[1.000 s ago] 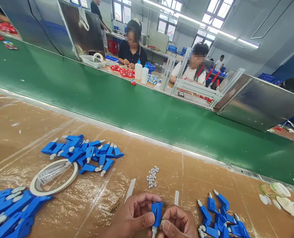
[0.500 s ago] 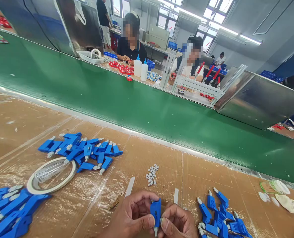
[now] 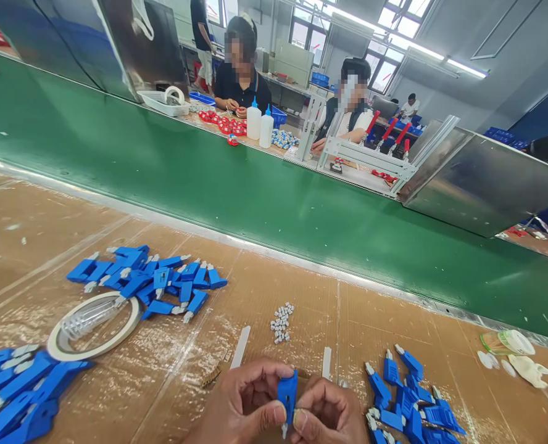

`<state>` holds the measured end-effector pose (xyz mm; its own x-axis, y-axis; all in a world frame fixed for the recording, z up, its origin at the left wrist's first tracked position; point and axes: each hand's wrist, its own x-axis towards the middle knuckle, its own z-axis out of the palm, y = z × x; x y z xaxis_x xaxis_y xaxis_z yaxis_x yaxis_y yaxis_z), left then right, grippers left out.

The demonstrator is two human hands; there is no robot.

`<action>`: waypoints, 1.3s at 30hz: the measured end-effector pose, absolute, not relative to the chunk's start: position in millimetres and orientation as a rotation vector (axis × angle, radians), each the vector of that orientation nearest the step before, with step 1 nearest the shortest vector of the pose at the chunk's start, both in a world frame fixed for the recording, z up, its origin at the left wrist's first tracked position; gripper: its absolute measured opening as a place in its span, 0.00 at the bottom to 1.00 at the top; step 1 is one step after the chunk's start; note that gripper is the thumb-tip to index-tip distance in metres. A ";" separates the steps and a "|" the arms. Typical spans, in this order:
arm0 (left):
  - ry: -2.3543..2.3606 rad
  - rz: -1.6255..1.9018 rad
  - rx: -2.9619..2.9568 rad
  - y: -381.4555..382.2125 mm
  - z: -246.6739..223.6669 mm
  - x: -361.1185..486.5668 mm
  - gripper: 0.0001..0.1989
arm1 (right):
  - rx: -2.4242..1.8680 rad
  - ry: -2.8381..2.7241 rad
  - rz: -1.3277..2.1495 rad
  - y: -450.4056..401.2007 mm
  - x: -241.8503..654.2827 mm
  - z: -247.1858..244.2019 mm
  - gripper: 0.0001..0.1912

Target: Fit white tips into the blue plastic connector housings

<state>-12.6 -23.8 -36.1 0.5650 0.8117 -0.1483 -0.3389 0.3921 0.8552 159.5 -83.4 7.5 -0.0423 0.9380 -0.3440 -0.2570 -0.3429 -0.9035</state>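
So the left hand (image 3: 250, 404) had a blue piece (image 3: 287, 394) pinched between thumb and fingers, and the right hand (image 3: 324, 410) had its thumb and fingertips closed up against the piece's side, can't tell on what. It was just above the counter (image 3: 274, 265), with small gray bits (image 3: 281, 322) lying beyond, then the green belt (image 3: 255, 203).

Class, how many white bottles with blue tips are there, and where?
2, both beyond the green surface: one bottle beside the red pieces, the other bottle just right of it, beside blue-and-white pieces.
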 end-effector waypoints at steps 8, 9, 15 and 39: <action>0.565 0.733 0.745 -31.0 -3.4 -13.4 0.23 | -1.014 -0.654 1.679 -76.4 153.9 -4.6 0.20; 0.548 0.734 0.734 -32.3 -4.5 -13.3 0.23 | -0.995 -0.637 1.679 -76.9 153.1 -5.1 0.20; 0.454 0.807 0.839 -32.5 -18.9 -13.3 0.19 | -1.019 -0.554 1.756 -78.6 155.3 -5.3 0.19; 0.532 0.725 0.909 -20.5 -9.6 -13.3 0.24 | -1.291 -0.660 1.670 -72.6 157.3 -9.2 0.26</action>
